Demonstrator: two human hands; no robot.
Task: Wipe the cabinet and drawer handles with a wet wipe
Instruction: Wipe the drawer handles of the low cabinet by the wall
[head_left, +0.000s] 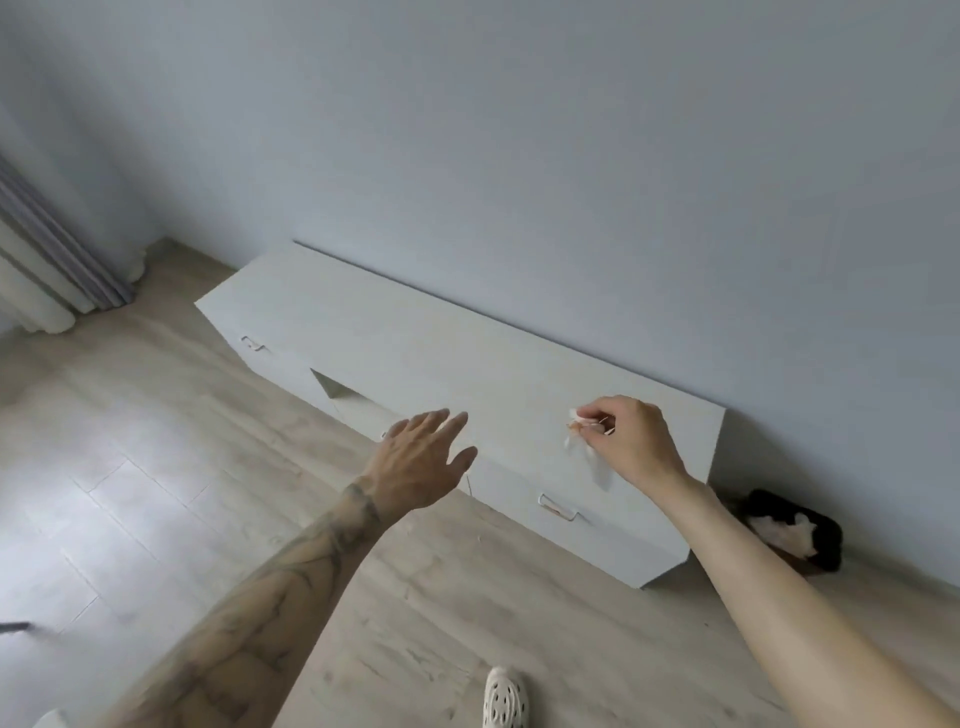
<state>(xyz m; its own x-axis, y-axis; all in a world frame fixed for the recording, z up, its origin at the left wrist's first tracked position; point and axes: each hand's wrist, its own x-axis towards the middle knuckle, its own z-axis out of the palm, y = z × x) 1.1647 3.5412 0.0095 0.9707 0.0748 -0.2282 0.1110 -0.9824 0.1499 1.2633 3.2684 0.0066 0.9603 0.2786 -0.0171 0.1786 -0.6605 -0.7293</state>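
At nine o'clock in the view a curtain (47, 270) hangs to the floor (156, 467). The low white cabinet (415, 353) runs along the wall from ten o'clock down to four o'clock. Its far-left handle (253, 343) sits at the ten o'clock end of the front.

The left hand (421, 462) hovers near the centre, over the cabinet's front edge. Its grip is slack, with the fingers straight and spread, and it holds nothing. I cannot tell whether it touches the top.

At three o'clock from it, the right hand (634, 441) has its grip closed in a pinch on the wet wipe (595, 465). Thumb and fingertips bunch the wipe, and a loose tail hangs in front of the cabinet top. At seven o'clock from that hand, apart from the wipe, is the right handle (558, 507), a metal loop on the front. A dark bundle (795, 530) lies on the floor at the cabinet's four o'clock end.

The step in hand looks like bringing the wipe down to the right handle. To do it well, gather the hanging tail into the pinch first so it does not drag. Then fold the wipe round the bar and run it from end to end, including the back face and both posts. The free left hand could press on the cabinet top to steady the drawer against the pull.
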